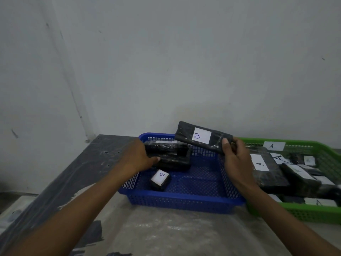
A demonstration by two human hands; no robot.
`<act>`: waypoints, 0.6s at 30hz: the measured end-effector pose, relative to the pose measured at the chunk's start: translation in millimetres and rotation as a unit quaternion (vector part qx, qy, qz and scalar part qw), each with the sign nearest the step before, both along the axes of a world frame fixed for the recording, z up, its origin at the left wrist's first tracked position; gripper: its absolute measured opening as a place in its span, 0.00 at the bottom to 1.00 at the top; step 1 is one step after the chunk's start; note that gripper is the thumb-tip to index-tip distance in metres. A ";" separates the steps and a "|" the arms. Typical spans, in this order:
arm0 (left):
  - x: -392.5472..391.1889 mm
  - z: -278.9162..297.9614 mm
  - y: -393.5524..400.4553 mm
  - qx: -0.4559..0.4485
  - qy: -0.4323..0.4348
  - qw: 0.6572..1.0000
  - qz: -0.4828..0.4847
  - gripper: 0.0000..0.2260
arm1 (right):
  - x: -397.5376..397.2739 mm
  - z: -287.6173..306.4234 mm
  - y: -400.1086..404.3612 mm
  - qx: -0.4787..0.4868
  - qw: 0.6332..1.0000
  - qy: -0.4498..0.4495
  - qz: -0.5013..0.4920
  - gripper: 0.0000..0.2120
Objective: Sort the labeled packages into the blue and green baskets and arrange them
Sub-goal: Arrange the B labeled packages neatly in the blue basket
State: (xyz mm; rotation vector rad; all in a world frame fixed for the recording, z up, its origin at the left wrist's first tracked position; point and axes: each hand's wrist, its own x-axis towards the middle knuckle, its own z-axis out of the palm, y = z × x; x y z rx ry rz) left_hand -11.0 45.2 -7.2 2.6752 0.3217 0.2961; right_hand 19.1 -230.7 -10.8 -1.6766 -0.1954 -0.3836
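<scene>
A blue basket (184,200) stands on the table in front of me, with a green basket (313,213) touching its right side. My right hand (236,159) grips a long black package labeled B (201,136) by its right end, held above the blue basket's far right part. My left hand (138,157) reaches over the blue basket's left rim and holds a stack of black packages (171,156) in its far left corner. A small black package labeled B (160,180) lies loose on the blue basket's floor. Several black packages labeled A (267,170) fill the green basket.
The table (166,233) is worn grey with dark patches; its left edge runs diagonally at the left. A pale wall (166,61) rises directly behind both baskets. The near and right parts of the blue basket's floor hold nothing.
</scene>
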 end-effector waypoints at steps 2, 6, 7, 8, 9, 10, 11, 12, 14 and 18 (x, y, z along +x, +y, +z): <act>6.5 -2.6 -4.3 -0.069 0.007 0.998 0.011 0.32 | -1.1 -1.3 1.1 0.003 1.000 -0.007 -0.005 0.12; 19.3 -1.3 -16.3 -0.220 0.015 0.975 0.022 0.41 | -0.3 -1.3 0.2 0.003 1.000 -0.014 -0.017 0.10; 21.5 1.1 -19.1 -0.260 0.022 0.965 0.034 0.41 | -0.3 -1.2 0.1 0.003 1.000 -0.013 -0.019 0.10; 23.7 3.0 -21.0 -0.294 0.028 0.954 0.049 0.40 | -0.1 -1.1 0.5 0.004 1.000 -0.010 -0.021 0.11; 26.2 4.2 -22.1 -0.314 0.031 0.947 0.061 0.38 | -0.5 -1.1 0.6 0.006 1.000 -0.007 -0.022 0.12; 28.7 4.8 -22.8 -0.318 0.039 0.945 0.067 0.36 | -0.7 -0.9 1.1 0.007 1.000 -0.006 -0.023 0.14; 31.4 4.4 -23.4 -0.311 0.051 0.947 0.067 0.36 | -0.9 -0.8 1.0 0.009 1.000 -0.006 -0.025 0.14; 33.3 3.9 -24.3 -0.302 0.061 0.949 0.066 0.36 | -1.0 -0.9 0.7 0.010 1.000 -0.007 -0.026 0.14; 34.8 3.1 -26.8 -0.291 0.068 0.952 0.072 0.36 | 0.3 -0.8 0.2 0.012 1.000 -0.005 -0.027 0.12; 35.2 5.3 -32.0 -0.288 0.064 0.952 0.084 0.34 | 10.4 1.6 8.5 0.085 0.992 0.095 0.014 0.04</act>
